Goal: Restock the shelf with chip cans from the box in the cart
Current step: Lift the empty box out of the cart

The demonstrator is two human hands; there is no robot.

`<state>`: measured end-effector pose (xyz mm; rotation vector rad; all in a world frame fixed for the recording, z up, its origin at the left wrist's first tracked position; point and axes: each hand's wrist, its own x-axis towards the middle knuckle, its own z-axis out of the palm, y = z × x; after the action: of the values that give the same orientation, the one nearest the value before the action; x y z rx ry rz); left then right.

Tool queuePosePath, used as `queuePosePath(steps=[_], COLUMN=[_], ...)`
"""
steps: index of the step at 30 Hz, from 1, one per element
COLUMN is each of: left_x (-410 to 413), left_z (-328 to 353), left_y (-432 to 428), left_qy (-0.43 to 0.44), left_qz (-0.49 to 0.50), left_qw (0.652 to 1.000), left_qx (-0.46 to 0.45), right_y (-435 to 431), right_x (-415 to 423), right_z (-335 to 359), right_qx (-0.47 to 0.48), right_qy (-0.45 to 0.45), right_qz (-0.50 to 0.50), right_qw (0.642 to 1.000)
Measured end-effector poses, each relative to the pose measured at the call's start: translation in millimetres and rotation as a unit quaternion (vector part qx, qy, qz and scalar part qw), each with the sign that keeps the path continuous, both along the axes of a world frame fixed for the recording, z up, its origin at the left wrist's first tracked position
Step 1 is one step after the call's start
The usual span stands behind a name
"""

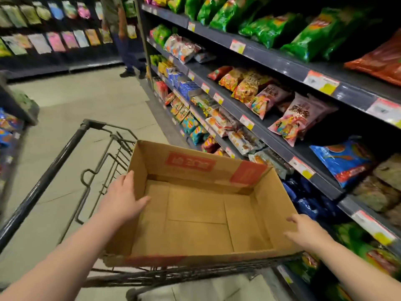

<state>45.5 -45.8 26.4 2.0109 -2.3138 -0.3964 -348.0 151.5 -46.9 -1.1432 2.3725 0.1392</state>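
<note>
An open cardboard box [267, 205] with red printing rests on top of a dark wire cart [54, 166]. Its inside shows only bare cardboard; I see no chip cans in it. My left hand [123, 198] grips the box's left wall, thumb inside and fingers over the rim. My right hand [303, 231] lies against the right wall's rim, fingers curled over it. The shelf [271, 140] on the right holds snack bags on several levels; no cans are visible there.
A person [125, 40] stands at the far end of the aisle by the shelf upright. Hanging snack packets [54, 40] line the far wall. Another rack [13, 118] stands at the left. Tiled floor [86, 98] stretches ahead of the cart.
</note>
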Motion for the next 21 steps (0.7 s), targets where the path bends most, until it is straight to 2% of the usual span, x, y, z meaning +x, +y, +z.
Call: queuePosePath(steps=[5,8,12,16,21], left_x=[-4.7,-13.0,-21.2,-23.9,-27.7], left_z=[-10.9,-16.7,-22.1,-26.6,-28.6], left_y=[-29.9,-31.2,-27.5,-30.5,-29.5], left_qy=[0.062,0.082,0.063,0.044,0.047], left_qz=[0.070,0.104,0.126,0.154,0.205], left_qw=[0.994,0.990,0.990,0.987,0.978], left_qx=[0.061,0.057,0.026,0.017,0.007], right_y=[-16.0,-27.5,-46.8,-66.9,-78.0], right_x=[-18.3,-36.3,-60.6,-80.9,-98.5], right_z=[-9.3,-19.4,-36.6,-55.8,-83.4], right_qx=[0.013,0.030,0.047,0.035,-0.005], right_qy=[-0.004,-0.019,-0.035,-0.071,-0.161], right_qz=[-0.026,-0.028,-0.037,-0.088,-0.161], right_qw=[1.000,0.999,0.998,0.993,0.974])
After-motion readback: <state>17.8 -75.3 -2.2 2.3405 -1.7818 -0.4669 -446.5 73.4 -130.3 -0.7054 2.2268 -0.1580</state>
